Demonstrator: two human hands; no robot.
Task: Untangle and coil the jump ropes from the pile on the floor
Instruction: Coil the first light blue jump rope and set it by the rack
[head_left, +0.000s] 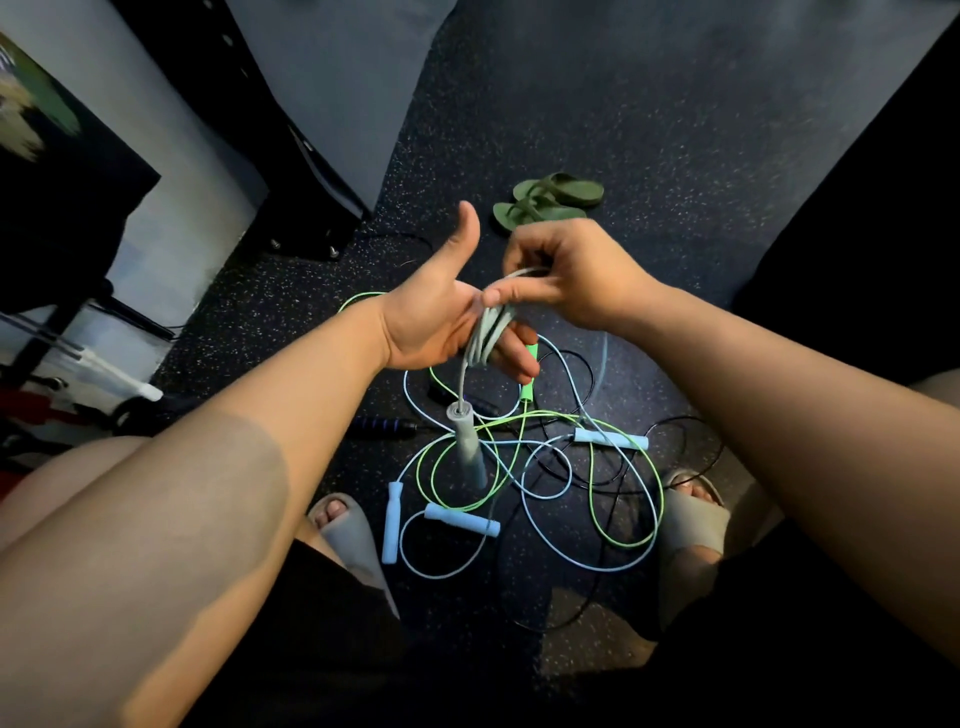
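Note:
A grey jump rope (488, 332) is looped in several turns across my left hand (441, 317), whose palm faces up with the thumb raised. My right hand (566, 270) pinches the top of those loops. One grey handle (467, 444) hangs down from the coil on a short length of cord. Below, on the dark speckled floor, lies the tangled pile (545, 467): a light blue rope with pale blue handles (461, 518) (610, 439) (392, 522), a neon green rope (597, 499) with a green handle (530, 374) partly hidden behind my left fingers, and a black rope (675, 447).
A pair of green sandals (545, 202) lies beyond the pile. A dark blue-black handle (379, 427) rests at the left of the pile. My feet in grey slides (348, 535) (691, 514) flank the ropes. Black equipment frames (306, 171) stand at the left.

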